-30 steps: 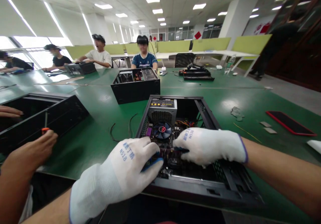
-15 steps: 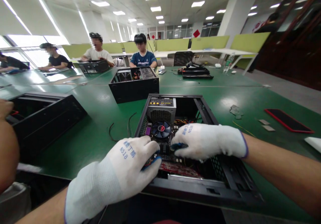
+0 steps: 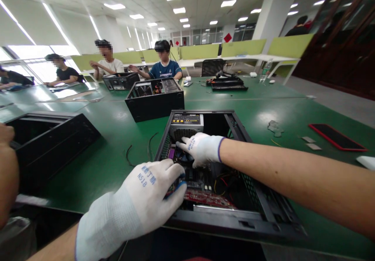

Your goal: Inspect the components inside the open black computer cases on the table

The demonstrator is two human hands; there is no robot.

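Note:
An open black computer case point(image 3: 216, 218) lies in front of me, with a power supply point(image 3: 186, 121) at its far left and a red card point(image 3: 208, 199) near its close side. My gloved left hand point(image 3: 149, 194) is curled at the case's left edge, thumb and fingers close together; what lies between them is too hidden to name. My gloved right hand point(image 3: 200, 148) reaches over the fan, below the power supply, with its fingers apart and nothing visible in it. Most of the fan is covered by this hand. A purple connector point(image 3: 171, 153) shows left of it.
Another open case point(image 3: 158, 105) stands beyond mine, and a third point(image 3: 58, 140) is at the left beside a person's arm point(image 3: 8, 171). Black cables point(image 3: 129, 155) lie left of my case. At the right are a red-edged black panel point(image 3: 336, 137) and small plates. Several people sit opposite.
My right hand has moved left and away from me, from the case's middle to over the fan, and its fingers have spread. My left hand has barely moved. Across the table, a person's hands have lifted.

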